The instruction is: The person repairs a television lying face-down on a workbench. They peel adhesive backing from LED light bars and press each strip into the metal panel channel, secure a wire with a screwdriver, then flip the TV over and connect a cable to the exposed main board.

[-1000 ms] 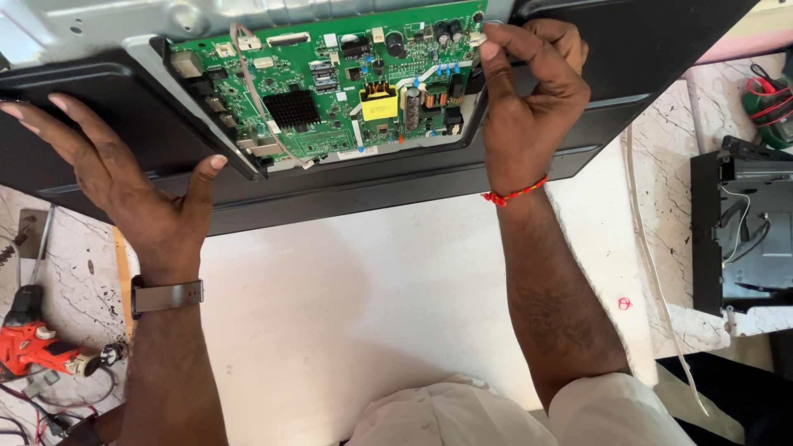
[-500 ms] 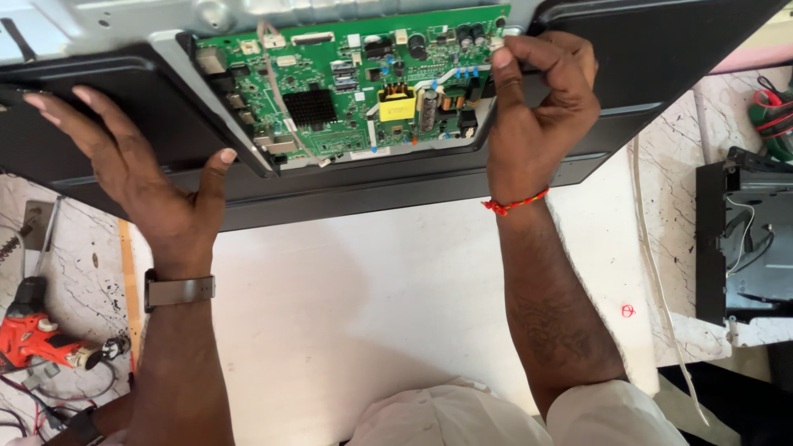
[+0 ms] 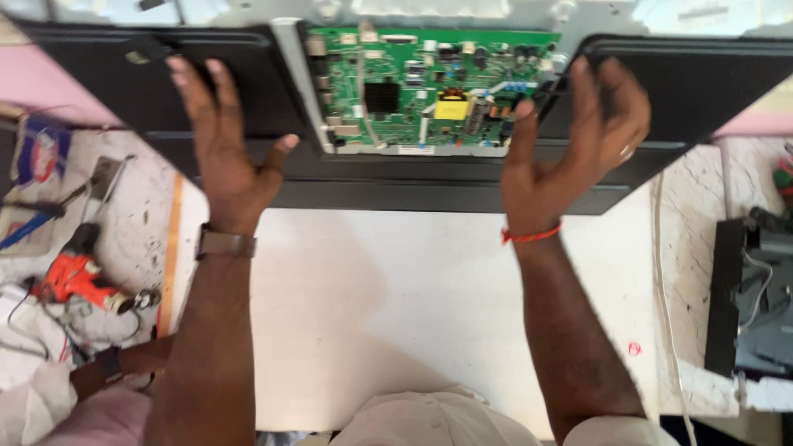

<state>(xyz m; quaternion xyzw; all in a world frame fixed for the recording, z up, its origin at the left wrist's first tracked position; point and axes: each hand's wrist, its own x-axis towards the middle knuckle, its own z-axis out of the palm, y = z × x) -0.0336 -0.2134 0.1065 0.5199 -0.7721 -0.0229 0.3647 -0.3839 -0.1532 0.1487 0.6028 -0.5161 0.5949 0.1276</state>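
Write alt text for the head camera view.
Two bare hands rest on a black panel either side of a green circuit board: left hand flat, right hand loosely curled. An orange drill lies at left.

Two hands [image 3: 223, 157], one green circuit board [image 3: 429, 91], one black panel [image 3: 429, 177], one orange drill [image 3: 74, 277].

Over by the bench's left edge, an orange power drill [image 3: 76, 277] lying on its side among loose wires, with a long wooden strip [image 3: 170, 239] running just beside it. Up in the far left corner, a small blue and white packet [image 3: 40, 154] and a blue-handled tool [image 3: 18, 234] nearer the edge. Along the right edge, a thin white cable [image 3: 666, 297] trailing down, and beyond it a black open casing [image 3: 747, 306] with wiring inside.
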